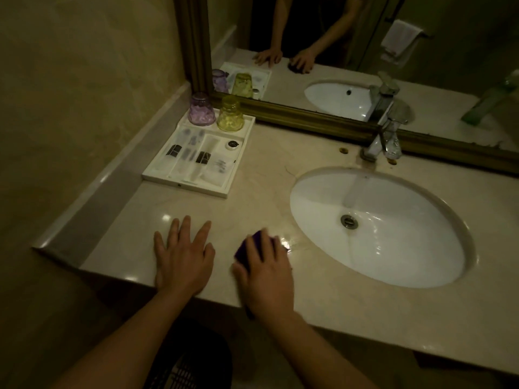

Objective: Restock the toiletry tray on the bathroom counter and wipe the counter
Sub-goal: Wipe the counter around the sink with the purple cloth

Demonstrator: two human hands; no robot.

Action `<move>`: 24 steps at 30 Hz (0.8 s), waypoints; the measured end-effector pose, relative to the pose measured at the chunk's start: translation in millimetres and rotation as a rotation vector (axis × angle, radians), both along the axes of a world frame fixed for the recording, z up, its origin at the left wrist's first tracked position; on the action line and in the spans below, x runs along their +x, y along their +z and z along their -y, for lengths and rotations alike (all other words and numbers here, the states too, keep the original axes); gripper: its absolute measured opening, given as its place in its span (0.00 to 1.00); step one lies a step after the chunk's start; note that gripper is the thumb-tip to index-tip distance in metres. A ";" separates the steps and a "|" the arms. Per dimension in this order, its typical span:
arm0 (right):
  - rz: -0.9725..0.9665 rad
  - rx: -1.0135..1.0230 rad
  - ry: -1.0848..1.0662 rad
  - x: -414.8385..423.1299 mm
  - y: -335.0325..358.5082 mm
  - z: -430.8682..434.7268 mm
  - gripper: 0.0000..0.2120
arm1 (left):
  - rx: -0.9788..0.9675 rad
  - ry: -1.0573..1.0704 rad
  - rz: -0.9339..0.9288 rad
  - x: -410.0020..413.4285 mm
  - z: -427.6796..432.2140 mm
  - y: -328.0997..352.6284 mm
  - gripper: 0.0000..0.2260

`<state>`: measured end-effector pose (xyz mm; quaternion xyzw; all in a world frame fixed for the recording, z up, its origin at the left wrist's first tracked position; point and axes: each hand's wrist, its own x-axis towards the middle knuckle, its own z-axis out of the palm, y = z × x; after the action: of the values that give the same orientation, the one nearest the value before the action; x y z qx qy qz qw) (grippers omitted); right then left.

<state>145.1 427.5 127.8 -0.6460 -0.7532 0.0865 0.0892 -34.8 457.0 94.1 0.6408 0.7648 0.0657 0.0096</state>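
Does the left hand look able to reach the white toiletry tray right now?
Probably yes. The left hand lies flat and empty on the counter, with only bare counter between it and the tray; the right hand, on its purple cloth, is aside.

Blurred purple cloth (247, 249) under right hand (266, 279)
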 end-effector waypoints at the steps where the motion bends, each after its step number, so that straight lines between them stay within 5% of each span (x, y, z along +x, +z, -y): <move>1: 0.001 -0.011 0.093 3.4 -0.6 12.3 0.28 | -0.006 -0.003 0.006 -0.9 1.0 -0.6 0.27; 3: 0.018 0.002 0.162 36.0 -4.3 25.7 0.26 | -0.008 -0.012 0.019 -2.2 1.5 -1.0 0.27; 9: 0.027 -0.050 -0.228 114.3 -1.9 -32.3 0.23 | -0.041 0.008 -0.005 4.6 2.2 2.9 0.29; 14: 0.069 0.035 -0.097 52.2 3.5 -66.9 0.25 | -0.030 0.005 -0.002 2.1 2.6 4.3 0.28; 20: 0.081 0.041 0.236 120.8 -6.1 33.2 0.25 | -0.024 0.011 -0.004 -0.4 0.5 -0.5 0.27; 24: 0.038 -0.017 -0.056 95.7 1.8 -11.8 0.27 | -0.037 0.008 -0.015 3.3 0.8 1.0 0.27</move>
<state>240.9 439.4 129.6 -0.6692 -0.7355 0.0780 0.0717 -31.5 456.2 95.1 0.6379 0.7686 0.0466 0.0155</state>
